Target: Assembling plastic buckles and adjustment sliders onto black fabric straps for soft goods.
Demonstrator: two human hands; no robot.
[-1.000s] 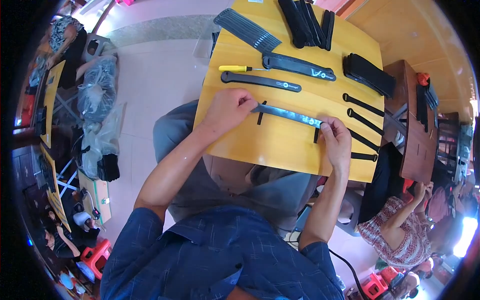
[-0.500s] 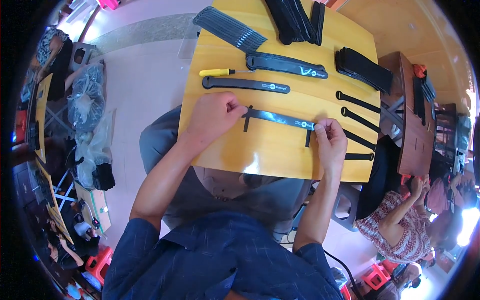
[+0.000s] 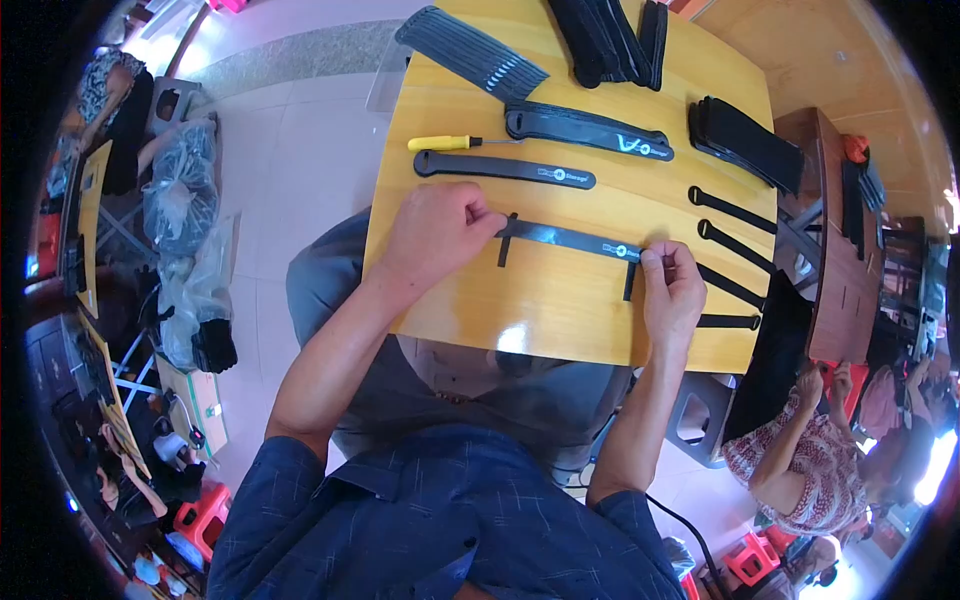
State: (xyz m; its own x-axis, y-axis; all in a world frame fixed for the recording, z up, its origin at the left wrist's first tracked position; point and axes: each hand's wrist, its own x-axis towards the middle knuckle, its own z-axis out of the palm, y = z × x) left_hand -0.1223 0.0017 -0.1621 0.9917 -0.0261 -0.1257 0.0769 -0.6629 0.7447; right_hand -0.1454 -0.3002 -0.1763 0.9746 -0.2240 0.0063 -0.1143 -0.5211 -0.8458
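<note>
A long black strap [image 3: 572,238] with a white printed mark is stretched between my two hands, low over the yellow tabletop or on it. At its left end, my left hand [image 3: 435,230] is closed in a pinch. My right hand [image 3: 673,285] pinches the other end between thumb and curled fingers. Under the strap's ends are two short black strips, a left strip [image 3: 504,250] and a right strip [image 3: 628,282]. Just beyond the strap lies another printed black strap [image 3: 505,169] with a slotted end, and past it a yellow-handled screwdriver [image 3: 440,143].
At the back of the yellow table [image 3: 560,325] are a stack of printed straps [image 3: 590,130], a fanned grey bundle [image 3: 470,52] and black strap bundles [image 3: 600,45]. Another black stack [image 3: 745,142] and several narrow looped straps [image 3: 735,208] lie right. A person [image 3: 795,460] sits to the right.
The whole view has shifted slightly, with the table now a little further right and lower. Both hands keep their pinch on the strap; the bright glare on it has faded.
</note>
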